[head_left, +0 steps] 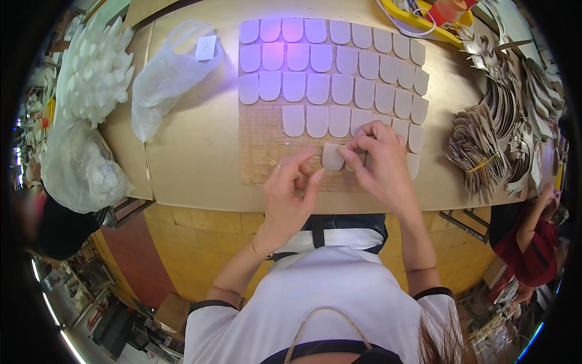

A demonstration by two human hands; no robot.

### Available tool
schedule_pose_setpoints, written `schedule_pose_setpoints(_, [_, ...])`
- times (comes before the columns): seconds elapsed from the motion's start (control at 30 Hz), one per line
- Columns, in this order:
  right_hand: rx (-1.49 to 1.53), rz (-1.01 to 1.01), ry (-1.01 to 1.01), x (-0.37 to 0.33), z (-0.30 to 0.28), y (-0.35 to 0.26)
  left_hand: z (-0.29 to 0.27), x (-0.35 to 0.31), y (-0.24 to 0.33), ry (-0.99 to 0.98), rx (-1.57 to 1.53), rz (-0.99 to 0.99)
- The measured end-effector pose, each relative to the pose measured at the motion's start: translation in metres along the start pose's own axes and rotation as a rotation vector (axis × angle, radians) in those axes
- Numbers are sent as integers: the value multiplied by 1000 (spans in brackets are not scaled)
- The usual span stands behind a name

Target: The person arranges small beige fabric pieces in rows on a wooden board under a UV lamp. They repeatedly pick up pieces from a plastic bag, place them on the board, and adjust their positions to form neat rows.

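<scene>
Between the thumb and fingers of my right hand (383,162) is a small beige U-shaped piece (333,157), straight at one end and rounded at the other. My left hand (290,193) is just left of it, fingers bent and thumb apart from the forefinger, with nothing visible in it. Both hands are over a brown cardboard sheet (260,130). Similar rounded pieces (294,87) lie on the sheet in several rows, straight ends away from me. My right hand hides part of the nearer rows. Purple light falls on the upper left pieces.
A plastic bag (173,79) with a white tag lies left, beside a large bag of white pointed pieces (97,73). Rubber-banded stacks of cut pieces (479,148) are at right. A yellow tray (418,24) stands far right. Other people (533,242) are at both sides.
</scene>
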State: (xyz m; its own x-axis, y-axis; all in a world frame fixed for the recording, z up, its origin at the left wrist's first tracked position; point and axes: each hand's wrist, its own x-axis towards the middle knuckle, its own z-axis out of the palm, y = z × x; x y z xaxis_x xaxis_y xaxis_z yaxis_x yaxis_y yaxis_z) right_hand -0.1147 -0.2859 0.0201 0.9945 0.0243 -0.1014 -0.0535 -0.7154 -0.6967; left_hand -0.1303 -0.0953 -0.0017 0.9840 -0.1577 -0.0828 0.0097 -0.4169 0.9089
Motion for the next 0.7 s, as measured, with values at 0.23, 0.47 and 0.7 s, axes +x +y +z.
schedule_pose_setpoints(0.23, [-166,-29,45,2,9,-1,11,-3,-10,-26,286,320])
schedule_pose_setpoints(0.47, [-208,-19,126,0,18,-4,13,-1,-8,-109,442,330])
schedule_pose_setpoints(0.7, [-293,-116,255,-6,26,-1,1,8,-5,-236,209,174])
